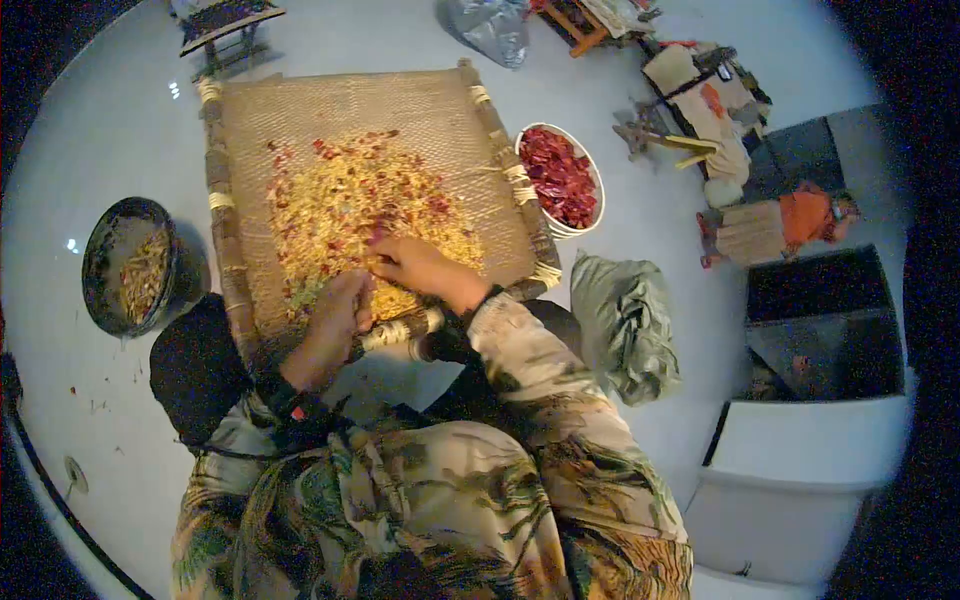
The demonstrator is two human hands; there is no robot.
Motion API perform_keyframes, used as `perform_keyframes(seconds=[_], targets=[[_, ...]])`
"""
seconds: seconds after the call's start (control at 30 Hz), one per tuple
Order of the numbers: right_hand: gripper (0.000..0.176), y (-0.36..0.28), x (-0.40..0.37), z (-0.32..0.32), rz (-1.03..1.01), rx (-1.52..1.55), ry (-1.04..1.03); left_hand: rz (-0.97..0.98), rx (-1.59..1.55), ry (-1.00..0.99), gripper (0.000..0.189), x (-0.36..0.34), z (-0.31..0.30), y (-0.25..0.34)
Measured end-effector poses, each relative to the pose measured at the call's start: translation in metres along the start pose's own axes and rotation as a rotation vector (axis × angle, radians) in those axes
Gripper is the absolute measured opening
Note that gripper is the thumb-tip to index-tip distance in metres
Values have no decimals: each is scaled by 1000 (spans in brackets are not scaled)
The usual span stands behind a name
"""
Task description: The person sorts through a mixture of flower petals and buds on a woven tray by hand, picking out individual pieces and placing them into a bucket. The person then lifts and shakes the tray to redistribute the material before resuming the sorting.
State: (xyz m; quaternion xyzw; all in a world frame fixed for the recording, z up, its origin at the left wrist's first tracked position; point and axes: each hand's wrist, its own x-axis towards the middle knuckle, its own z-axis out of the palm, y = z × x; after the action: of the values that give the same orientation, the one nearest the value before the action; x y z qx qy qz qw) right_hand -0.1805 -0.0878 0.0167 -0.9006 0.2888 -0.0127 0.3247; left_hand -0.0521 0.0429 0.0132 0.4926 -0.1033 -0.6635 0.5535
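Note:
A woven sieve (340, 95) on a wooden pole frame lies in front of me, with yellow seeds (330, 215) and bits of dried red chili (325, 150) spread over its mesh. My right hand (425, 270) is low over the seeds, fingers bent together at a small dark red piece too blurred to name. Close by, at the sieve's near edge, my left hand (345, 305) is closed, and what it holds is hidden. Pale green bits (305, 295) lie just left of it.
Right of the sieve stands a white bucket (598, 205) of dried red chilies. A black basin (95, 265) with brownish stems is at left. Beside my right knee lies a grey-green sack (625, 325). Another person (790, 222) and low stools are farther off.

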Motion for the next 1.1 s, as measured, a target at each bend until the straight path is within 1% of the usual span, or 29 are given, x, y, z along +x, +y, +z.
perform_keyframes(seconds=[0.07, 0.1, 0.17, 0.23, 0.27, 0.33, 0.37, 0.43, 0.53, 0.63, 0.67, 0.77, 0.8, 0.9, 1.03, 1.1], targets=[[41, 32, 20, 1, -5, -67, 7, 20, -83, -101, 25, -2, -4, 2], [43, 50, 23, -1, -31, -98, 114, 34, -128, -141, 25, -2, -5, 4], [46, 75, 31, -4, -104, -155, 315, 46, -86, -96, 24, -2, -6, 7], [46, 89, 25, -25, 154, -10, 256, 34, -77, -16, 23, -4, -1, 11], [46, 95, 18, -36, 284, 59, 220, 11, -73, -34, 23, -4, -3, 11], [48, 123, 8, -39, 363, 164, 324, -33, -70, -72, 23, -1, -5, 10], [49, 138, 3, -38, 405, 218, 377, -54, -81, -47, 23, -3, -2, 14], [51, 158, -2, -43, 426, -39, 422, -73, -89, -28, 23, -7, 4, 20], [54, 159, 7, -43, 395, -275, 477, -7, -53, -106, 22, -3, -3, 9], [54, 137, 24, -39, 442, -296, 429, -35, -87, -69, 23, 3, -5, 3], [53, 123, 36, -35, 464, -276, 389, 71, -40, -116, 23, 9, -12, -8], [48, 101, 51, -41, 141, -332, 456, 27, 2, -125, 24, -7, -6, 13], [43, 92, 58, -43, 196, -310, 413, -7, -70, -131, 25, -2, -7, 8], [41, 65, 82, -52, 215, -215, 334, 22, -43, -158, 27, 1, -7, 5], [40, 50, 109, -40, 74, -227, 386, -2, -33, -121, 27, 0, -7, 10], [41, 49, 110, -27, -11, -267, 331, 3, -54, -126, 27, -1, -8, 8]])
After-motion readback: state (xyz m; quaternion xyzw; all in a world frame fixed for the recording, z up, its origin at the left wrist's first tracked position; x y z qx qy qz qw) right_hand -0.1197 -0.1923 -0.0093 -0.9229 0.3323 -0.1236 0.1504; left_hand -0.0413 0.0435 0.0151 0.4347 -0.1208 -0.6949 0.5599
